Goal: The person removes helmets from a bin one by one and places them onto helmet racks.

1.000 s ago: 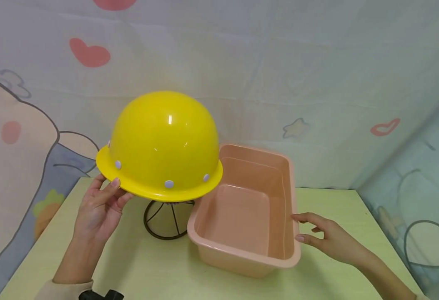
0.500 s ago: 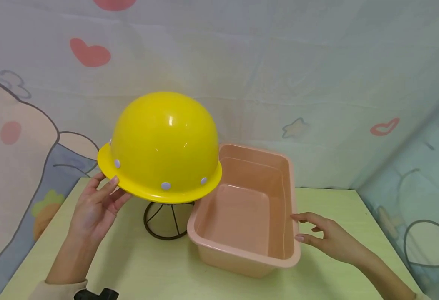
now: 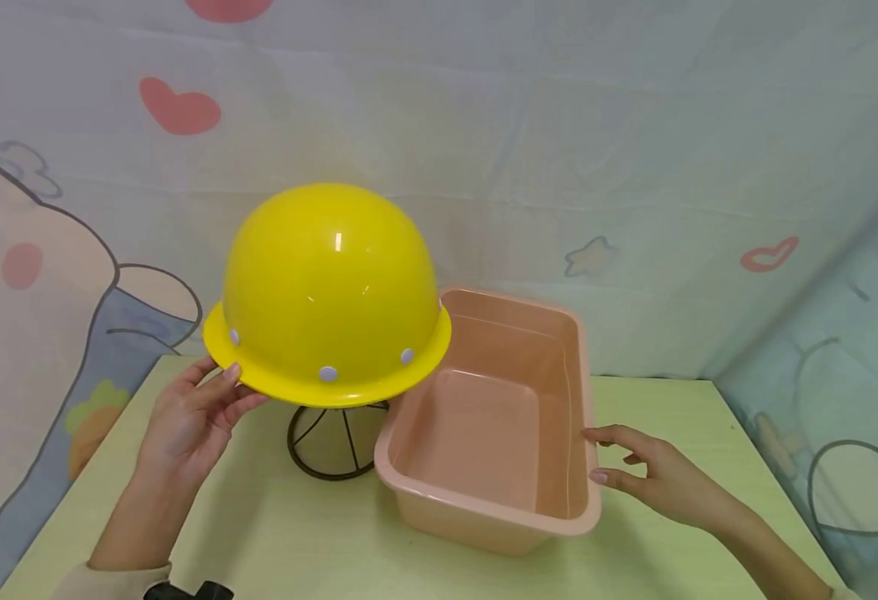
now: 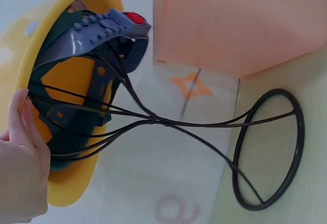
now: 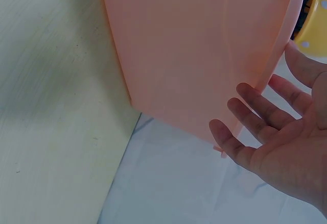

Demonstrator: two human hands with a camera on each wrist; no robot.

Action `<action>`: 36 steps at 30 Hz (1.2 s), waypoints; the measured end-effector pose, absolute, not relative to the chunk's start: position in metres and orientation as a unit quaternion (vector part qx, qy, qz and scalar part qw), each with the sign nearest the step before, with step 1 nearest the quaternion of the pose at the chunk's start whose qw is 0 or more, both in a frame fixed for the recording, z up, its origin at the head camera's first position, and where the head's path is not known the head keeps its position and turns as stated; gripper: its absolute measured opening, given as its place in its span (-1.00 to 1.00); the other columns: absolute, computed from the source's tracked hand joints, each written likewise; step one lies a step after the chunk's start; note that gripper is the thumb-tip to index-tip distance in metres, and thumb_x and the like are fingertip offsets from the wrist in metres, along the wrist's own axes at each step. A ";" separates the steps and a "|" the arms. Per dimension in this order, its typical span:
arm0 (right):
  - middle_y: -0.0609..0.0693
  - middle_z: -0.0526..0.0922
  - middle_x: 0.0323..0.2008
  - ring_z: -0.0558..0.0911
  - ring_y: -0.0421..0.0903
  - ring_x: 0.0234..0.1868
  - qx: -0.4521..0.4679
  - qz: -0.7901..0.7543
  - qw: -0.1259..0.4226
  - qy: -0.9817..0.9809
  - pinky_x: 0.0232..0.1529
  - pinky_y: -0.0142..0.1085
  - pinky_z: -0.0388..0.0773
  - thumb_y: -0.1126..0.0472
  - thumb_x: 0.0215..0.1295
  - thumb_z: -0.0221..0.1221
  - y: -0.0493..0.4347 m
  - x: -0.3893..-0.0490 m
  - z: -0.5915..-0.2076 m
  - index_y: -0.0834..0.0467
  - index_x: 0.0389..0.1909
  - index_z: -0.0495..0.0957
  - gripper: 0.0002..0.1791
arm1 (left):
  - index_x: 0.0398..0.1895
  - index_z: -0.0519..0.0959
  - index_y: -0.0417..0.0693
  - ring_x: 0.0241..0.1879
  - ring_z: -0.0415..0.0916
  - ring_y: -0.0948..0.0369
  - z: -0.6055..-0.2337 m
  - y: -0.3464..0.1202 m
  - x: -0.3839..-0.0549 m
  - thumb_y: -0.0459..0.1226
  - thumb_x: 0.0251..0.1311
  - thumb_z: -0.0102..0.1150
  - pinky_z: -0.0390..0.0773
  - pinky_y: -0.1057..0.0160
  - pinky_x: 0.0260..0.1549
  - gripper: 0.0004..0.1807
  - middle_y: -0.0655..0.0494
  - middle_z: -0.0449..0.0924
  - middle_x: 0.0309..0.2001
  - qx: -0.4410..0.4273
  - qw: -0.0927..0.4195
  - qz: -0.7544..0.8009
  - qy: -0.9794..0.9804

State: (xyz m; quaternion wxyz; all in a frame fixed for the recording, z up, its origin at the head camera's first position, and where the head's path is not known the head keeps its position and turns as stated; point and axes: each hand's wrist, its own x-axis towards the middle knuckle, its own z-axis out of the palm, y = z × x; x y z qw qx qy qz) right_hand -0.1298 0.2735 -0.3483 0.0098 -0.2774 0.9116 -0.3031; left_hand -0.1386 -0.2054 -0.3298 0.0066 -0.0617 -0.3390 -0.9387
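Note:
A yellow hard hat (image 3: pixel 333 292) sits dome-up over a black wire stand (image 3: pixel 333 442), tilted slightly. My left hand (image 3: pixel 194 417) pinches the hat's brim at its left side, thumb on top and fingers beneath. In the left wrist view the hat's inner strap harness (image 4: pixel 110 27) shows, and the stand's wires (image 4: pixel 153 119) reach up inside the hat. At the right, my right hand (image 3: pixel 656 475) touches the rim of a pink plastic basin (image 3: pixel 499 521) with thumb and index fingertip. Its other fingers, loosely spread, lie by the basin's outer wall in the right wrist view.
The basin stands right of the stand, its near-left corner close to the stand's ring base. Both rest on a pale green tabletop (image 3: pixel 318 533). A printed cloth backdrop (image 3: pixel 529 125) rises behind the table, with another cloth side (image 3: pixel 844 367) at the right.
The hat has turned and shifted slightly to the right on the stand, with its rivets moved round to the left. My left hand still pinches the brim; right hand and basin are unmoved.

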 end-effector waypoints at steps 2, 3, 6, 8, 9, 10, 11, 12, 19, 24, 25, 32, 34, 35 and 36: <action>-0.03 0.50 0.08 0.42 -0.22 0.08 -0.278 -0.303 0.009 0.912 -0.15 -0.27 0.51 0.09 0.20 0.19 0.273 -0.130 -0.348 0.13 0.11 0.43 -0.54 | -0.02 0.37 -0.25 -0.32 0.58 0.03 -0.331 -0.205 -0.138 -0.55 0.24 -0.11 0.60 0.17 -0.27 -0.74 -0.11 0.48 -0.16 -0.053 0.004 -0.941 -0.334; -0.03 0.50 0.08 0.42 -0.22 0.08 -0.278 -0.303 0.009 0.911 -0.15 -0.28 0.51 0.09 0.20 0.19 0.273 -0.130 -0.348 0.13 0.11 0.43 -0.54 | -0.02 0.37 -0.25 -0.32 0.58 0.03 -0.332 -0.205 -0.138 -0.55 0.24 -0.10 0.60 0.17 -0.27 -0.74 -0.11 0.48 -0.16 -0.050 0.004 -0.941 -0.334; -0.03 0.50 0.08 0.42 -0.22 0.08 -0.277 -0.303 0.010 0.912 -0.15 -0.31 0.51 0.09 0.20 0.19 0.273 -0.129 -0.347 0.13 0.11 0.43 -0.54 | -0.01 0.35 -0.25 -0.31 0.58 0.03 -0.333 -0.204 -0.138 -0.54 0.23 -0.08 0.60 0.18 -0.26 -0.73 -0.10 0.48 -0.15 -0.044 0.009 -0.941 -0.335; -0.03 0.50 0.08 0.42 -0.21 0.09 -0.277 -0.303 0.010 0.912 -0.15 -0.29 0.51 0.09 0.20 0.19 0.273 -0.129 -0.347 0.12 0.11 0.43 -0.54 | -0.01 0.35 -0.24 -0.30 0.58 0.03 -0.334 -0.203 -0.138 -0.54 0.23 -0.08 0.60 0.18 -0.25 -0.72 -0.10 0.47 -0.14 -0.042 0.011 -0.941 -0.336; -0.02 0.50 0.08 0.42 -0.21 0.09 -0.277 -0.303 0.011 0.912 -0.15 -0.28 0.52 0.09 0.20 0.19 0.273 -0.129 -0.347 0.12 0.12 0.42 -0.54 | -0.01 0.35 -0.24 -0.30 0.58 0.03 -0.334 -0.202 -0.138 -0.55 0.23 -0.08 0.59 0.17 -0.25 -0.72 -0.10 0.47 -0.14 -0.041 0.012 -0.940 -0.337; -0.02 0.50 0.08 0.42 -0.21 0.09 -0.277 -0.303 0.011 0.912 -0.15 -0.27 0.52 0.09 0.20 0.18 0.273 -0.129 -0.347 0.12 0.12 0.42 -0.54 | -0.01 0.35 -0.24 -0.30 0.58 0.03 -0.335 -0.202 -0.137 -0.55 0.23 -0.08 0.59 0.17 -0.25 -0.72 -0.10 0.47 -0.14 -0.040 0.012 -0.941 -0.337; -0.03 0.50 0.08 0.42 -0.21 0.09 -0.276 -0.303 0.012 0.912 -0.14 -0.26 0.52 0.09 0.21 0.18 0.273 -0.129 -0.347 0.12 0.12 0.42 -0.54 | -0.01 0.36 -0.24 -0.30 0.58 0.03 -0.335 -0.201 -0.137 -0.55 0.23 -0.08 0.59 0.17 -0.24 -0.72 -0.11 0.47 -0.14 -0.040 0.011 -0.941 -0.335; -0.03 0.50 0.08 0.42 -0.21 0.09 -0.277 -0.303 0.012 0.912 -0.14 -0.25 0.52 0.09 0.21 0.18 0.273 -0.128 -0.347 0.12 0.12 0.42 -0.54 | -0.01 0.36 -0.25 -0.30 0.58 0.03 -0.336 -0.201 -0.137 -0.55 0.23 -0.08 0.59 0.18 -0.24 -0.73 -0.11 0.47 -0.15 -0.039 0.010 -0.942 -0.334; -0.02 0.51 0.07 0.43 -0.24 0.07 -0.280 -0.302 0.005 0.911 -0.16 -0.31 0.51 0.11 0.19 0.20 0.273 -0.128 -0.347 0.13 0.10 0.43 -0.55 | -0.02 0.37 -0.24 -0.27 0.59 0.03 -0.342 -0.201 -0.136 -0.54 0.24 -0.09 0.58 0.19 -0.22 -0.74 -0.12 0.49 -0.15 -0.034 -0.004 -0.944 -0.327; -0.04 0.50 0.08 0.42 -0.23 0.09 -0.274 -0.302 0.014 0.913 -0.14 -0.27 0.51 0.09 0.20 0.18 0.275 -0.129 -0.348 0.10 0.13 0.42 -0.54 | 0.03 0.27 -0.22 -0.25 0.57 0.05 -0.344 -0.202 -0.134 -0.52 0.24 -0.07 0.57 0.20 -0.19 -0.70 -0.09 0.47 -0.13 -0.032 -0.002 -0.937 -0.349; -0.04 0.50 0.08 0.42 -0.23 0.09 -0.273 -0.302 0.016 0.913 -0.13 -0.27 0.51 0.08 0.21 0.18 0.275 -0.129 -0.348 0.09 0.13 0.41 -0.54 | 0.03 0.26 -0.21 -0.25 0.57 0.05 -0.344 -0.202 -0.134 -0.51 0.25 -0.07 0.57 0.20 -0.18 -0.70 -0.08 0.47 -0.13 -0.032 -0.002 -0.934 -0.355; -0.05 0.50 0.08 0.42 -0.21 0.08 -0.275 -0.300 0.015 0.913 -0.14 -0.28 0.51 0.09 0.21 0.18 0.274 -0.129 -0.348 0.10 0.13 0.41 -0.53 | 0.04 0.25 -0.20 -0.23 0.56 0.06 -0.343 -0.204 -0.132 -0.51 0.26 -0.08 0.57 0.18 -0.15 -0.69 -0.07 0.45 -0.12 -0.037 -0.002 -0.930 -0.365; -0.05 0.50 0.08 0.43 -0.19 0.08 -0.275 -0.299 0.014 0.914 -0.14 -0.28 0.51 0.09 0.21 0.18 0.274 -0.129 -0.348 0.11 0.13 0.41 -0.53 | 0.04 0.27 -0.20 -0.22 0.56 0.06 -0.344 -0.205 -0.131 -0.50 0.26 -0.09 0.56 0.17 -0.14 -0.71 -0.06 0.44 -0.11 -0.040 -0.001 -0.930 -0.365; -0.04 0.49 0.09 0.43 -0.18 0.08 -0.274 -0.300 0.015 0.914 -0.14 -0.27 0.51 0.08 0.21 0.18 0.273 -0.129 -0.348 0.11 0.14 0.41 -0.53 | 0.04 0.27 -0.20 -0.21 0.56 0.06 -0.344 -0.206 -0.131 -0.50 0.27 -0.10 0.56 0.17 -0.14 -0.71 -0.06 0.44 -0.11 -0.042 -0.002 -0.929 -0.367; -0.04 0.49 0.09 0.43 -0.17 0.08 -0.274 -0.299 0.016 0.914 -0.14 -0.27 0.51 0.08 0.21 0.17 0.273 -0.129 -0.347 0.11 0.14 0.41 -0.53 | 0.04 0.27 -0.20 -0.21 0.55 0.07 -0.345 -0.206 -0.131 -0.50 0.27 -0.10 0.55 0.17 -0.13 -0.72 -0.06 0.44 -0.11 -0.042 -0.002 -0.929 -0.368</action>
